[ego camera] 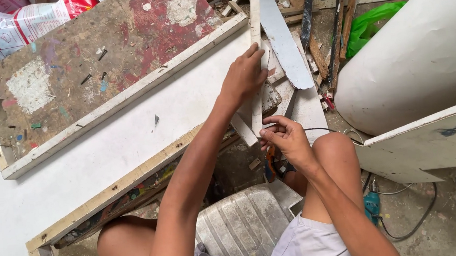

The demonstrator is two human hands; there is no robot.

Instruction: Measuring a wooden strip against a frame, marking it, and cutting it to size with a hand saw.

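White strip (256, 63) stands on edge across our big white panel (134, 144), and we press it flat with our left hand (243, 78), fingers together. Our right hand (286, 137) pinches its near end. Loosen either hold, and it could tip toward the scrap pile (307, 49).

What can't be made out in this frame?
Head view only:
- Lower end of the white strip: covered by the right hand.
- Left hand fingertips: hidden behind the strip, so its grip is unclear.
- Orange tool: mostly hidden under the right hand and knee.
- Teal drill: partly hidden behind the right forearm.
- Printed sack: cut off by the top-left edge.
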